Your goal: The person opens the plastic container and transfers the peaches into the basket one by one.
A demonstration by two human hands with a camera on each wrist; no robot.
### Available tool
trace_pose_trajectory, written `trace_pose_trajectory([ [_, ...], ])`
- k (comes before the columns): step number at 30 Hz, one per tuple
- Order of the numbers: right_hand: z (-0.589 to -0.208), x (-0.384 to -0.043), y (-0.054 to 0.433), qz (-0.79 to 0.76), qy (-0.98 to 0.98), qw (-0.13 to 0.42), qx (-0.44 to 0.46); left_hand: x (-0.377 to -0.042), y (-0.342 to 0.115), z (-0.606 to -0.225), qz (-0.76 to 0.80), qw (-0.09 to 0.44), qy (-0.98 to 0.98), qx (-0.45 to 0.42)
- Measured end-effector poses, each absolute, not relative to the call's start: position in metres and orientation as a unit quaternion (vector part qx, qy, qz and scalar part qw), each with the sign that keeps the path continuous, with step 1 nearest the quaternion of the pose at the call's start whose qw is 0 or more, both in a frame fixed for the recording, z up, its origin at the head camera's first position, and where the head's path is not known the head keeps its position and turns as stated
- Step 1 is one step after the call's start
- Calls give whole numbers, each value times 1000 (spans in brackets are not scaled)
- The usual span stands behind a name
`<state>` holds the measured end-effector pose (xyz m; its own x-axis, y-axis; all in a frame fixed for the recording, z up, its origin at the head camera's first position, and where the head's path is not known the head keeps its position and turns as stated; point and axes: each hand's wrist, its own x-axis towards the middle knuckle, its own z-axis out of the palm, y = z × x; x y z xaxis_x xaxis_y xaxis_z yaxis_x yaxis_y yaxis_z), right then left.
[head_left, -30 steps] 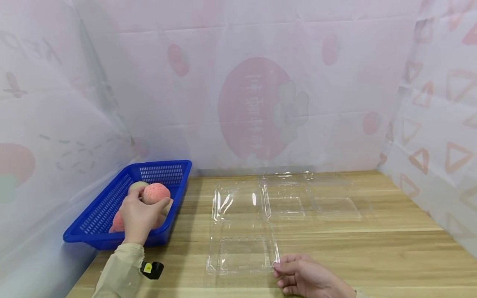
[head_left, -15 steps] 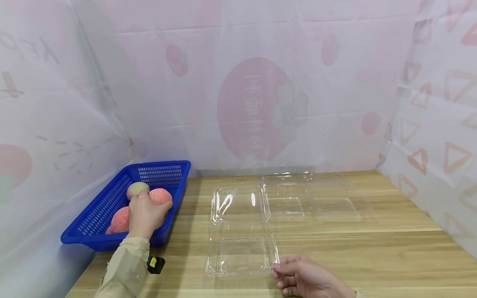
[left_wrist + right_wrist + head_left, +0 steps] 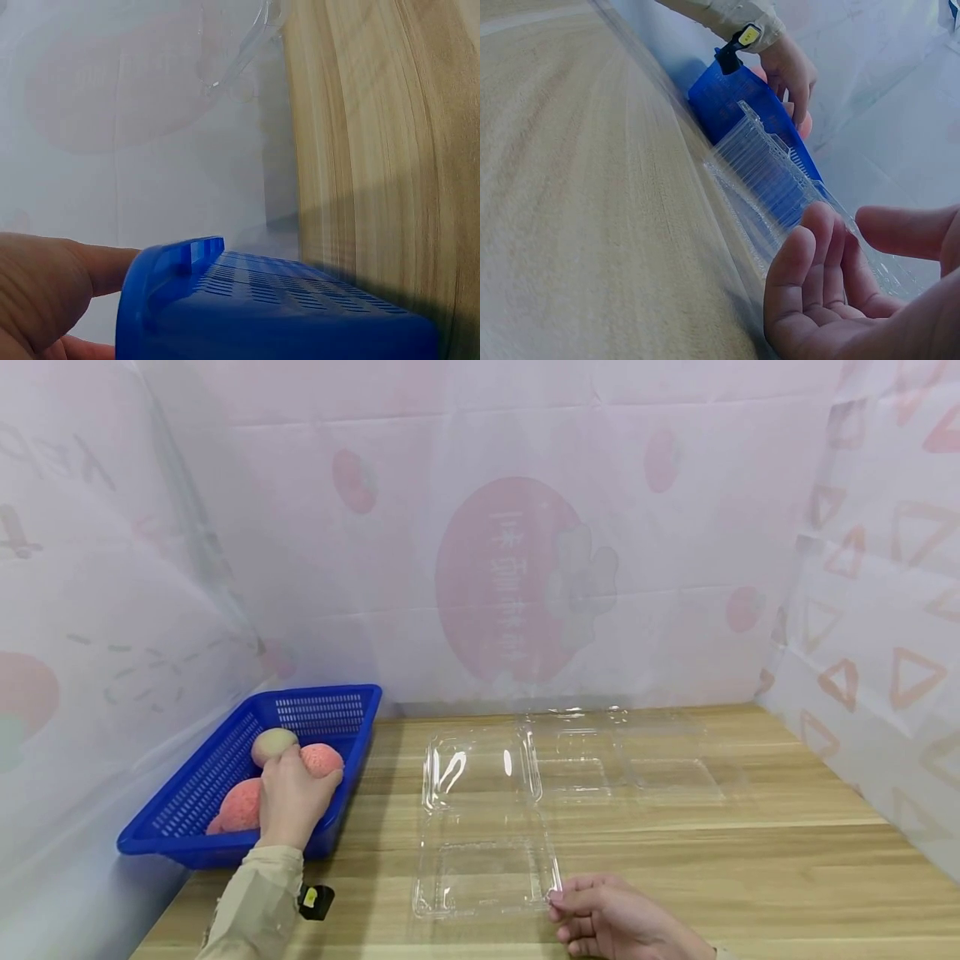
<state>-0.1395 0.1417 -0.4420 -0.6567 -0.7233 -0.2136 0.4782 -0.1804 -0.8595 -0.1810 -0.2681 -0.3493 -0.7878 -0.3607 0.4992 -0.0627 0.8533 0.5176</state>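
Note:
My left hand (image 3: 294, 797) reaches into the blue plastic basket (image 3: 321, 710) at the left and holds a pink peach (image 3: 322, 760) between thumb and fingers. Beside it lie a pale green-and-pink peach (image 3: 273, 745) and another pink peach (image 3: 242, 806). In the left wrist view the basket wall (image 3: 285, 315) hides the peach. My right hand (image 3: 622, 917) pinches the near right corner of a clear plastic clamshell box (image 3: 487, 877), which lies unfolded on the table. The right wrist view shows the thumb and fingers at the edge of the clear box (image 3: 761, 169).
More clear plastic boxes (image 3: 577, 768) lie unfolded behind and to the right on the wooden table (image 3: 675, 852). Printed white cloth walls (image 3: 660, 568) stand at the back and both sides. A black wrist strap piece (image 3: 317, 902) shows at the left sleeve.
My left hand has shifted slightly right, and the pink peach in it sits a little lower. More of the pale peach and the other pink peach now shows. The right hand stays at the box corner.

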Motion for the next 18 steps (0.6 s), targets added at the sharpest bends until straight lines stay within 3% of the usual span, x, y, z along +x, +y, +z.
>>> trace_pose_trajectory([
  [18,-442,-141,144,-756,502,400,-127,-168,-237,-353,-267,385,-881,62],
])
